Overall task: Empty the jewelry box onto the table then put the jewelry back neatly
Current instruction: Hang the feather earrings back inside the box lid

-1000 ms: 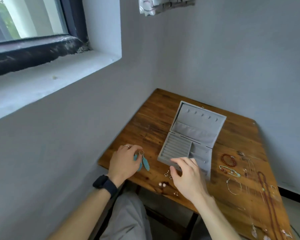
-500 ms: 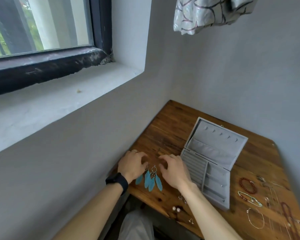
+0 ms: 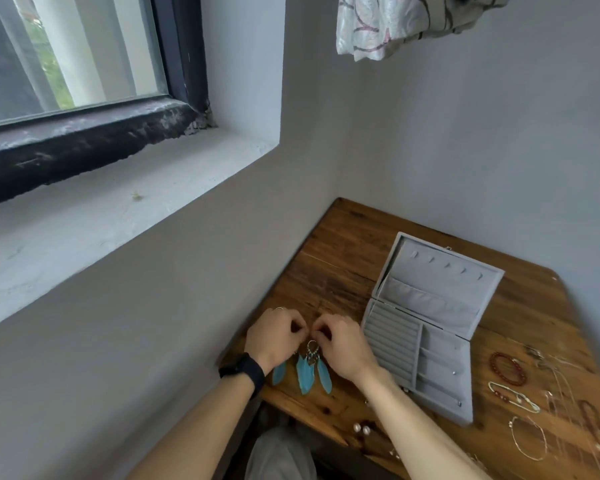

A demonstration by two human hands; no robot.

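Now L hand [image 3: 274, 337] & R hand [image 3: 343, 344] pinch earrings [image 3: 307, 370] beside open box [image 3: 430, 358]; refill step, next prob. lay them inside.

Showing dark-stained, grainy wood with a dull, worn sheen across the surface [image 3: 343, 258]. Wearing matt grey velvety cloth over the jewelry box [image 3: 430, 306]. Carrying soft turquoise plumes under metal rings on the feather earrings [image 3: 305, 374]. Gleaming glossy red in the bead bracelet [image 3: 494, 364]; glinting thin metal in the wire hoop [image 3: 513, 433]. Showing rough matt plaster on the wall [image 3: 153, 306].
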